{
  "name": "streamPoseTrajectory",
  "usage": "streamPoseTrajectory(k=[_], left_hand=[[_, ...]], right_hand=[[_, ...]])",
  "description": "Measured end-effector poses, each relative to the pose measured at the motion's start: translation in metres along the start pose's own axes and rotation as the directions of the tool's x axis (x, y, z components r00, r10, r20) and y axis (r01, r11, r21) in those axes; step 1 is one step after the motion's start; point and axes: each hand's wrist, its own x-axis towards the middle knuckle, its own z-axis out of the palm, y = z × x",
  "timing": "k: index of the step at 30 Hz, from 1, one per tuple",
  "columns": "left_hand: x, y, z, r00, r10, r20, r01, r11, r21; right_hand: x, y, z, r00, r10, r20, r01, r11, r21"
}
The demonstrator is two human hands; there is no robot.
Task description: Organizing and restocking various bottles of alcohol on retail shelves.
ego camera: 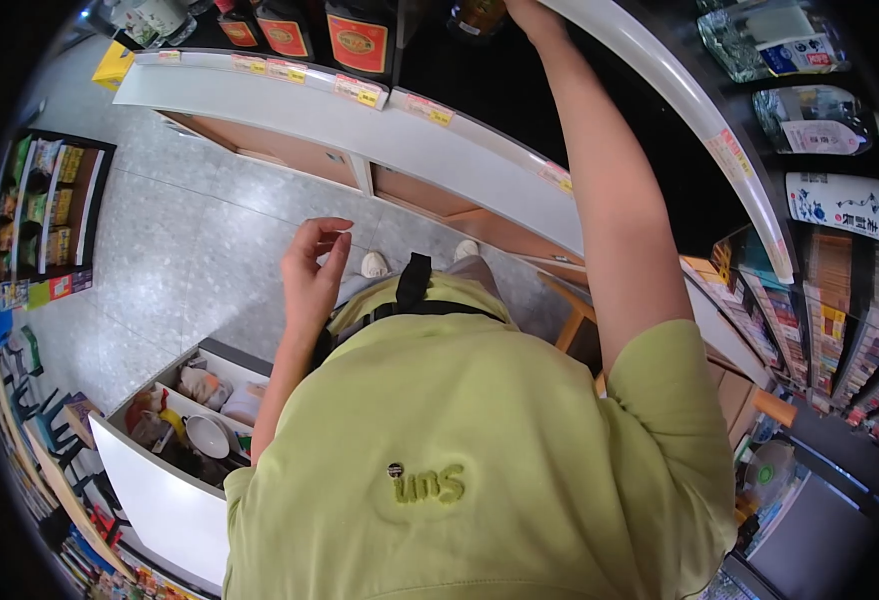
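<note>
My left hand (pixel 318 259) is raised over the floor in front of my body, its fingers loosely bent, the thumb apart and nothing held. My right arm reaches forward and up to a black shelf. My right hand (pixel 535 16) is cut off by the top edge, so its fingers and anything in them are hidden. Just left of it stands a dark glass bottle (pixel 477 19) with a gold label. Further left on the same shelf unit are dark bottles with red labels, among them a large one (pixel 357 37).
The shelf's white front edge (pixel 334 127) carries price tags. A curved upper shelf rim (pixel 679 90) runs close beside my right arm, with more bottles (pixel 822 124) at right. An open white drawer (pixel 162 480) holding a mug and bags stands left. Snack shelves (pixel 49 206) are at far left.
</note>
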Motion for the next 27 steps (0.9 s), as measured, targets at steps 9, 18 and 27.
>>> streamPoseTrajectory(k=[9, 18, 27], left_hand=[[0.003, 0.005, 0.003, 1.0, 0.021, -0.011, -0.02, 0.999, 0.037], [0.016, 0.014, 0.017, 0.985, 0.098, 0.143, -0.107, 0.993, 0.059], [0.017, 0.014, 0.017, 0.976, 0.14, 0.165, -0.147, 0.989, 0.033]], right_hand=[[-0.103, -0.048, -0.11, 0.818, 0.556, 0.144, -0.249, 0.117, 0.962], [-0.2, -0.087, -0.215, 0.719, 0.624, 0.307, -0.344, -0.065, 0.937], [-0.22, -0.135, -0.333, 0.943, 0.285, 0.17, -0.212, 0.125, 0.969]])
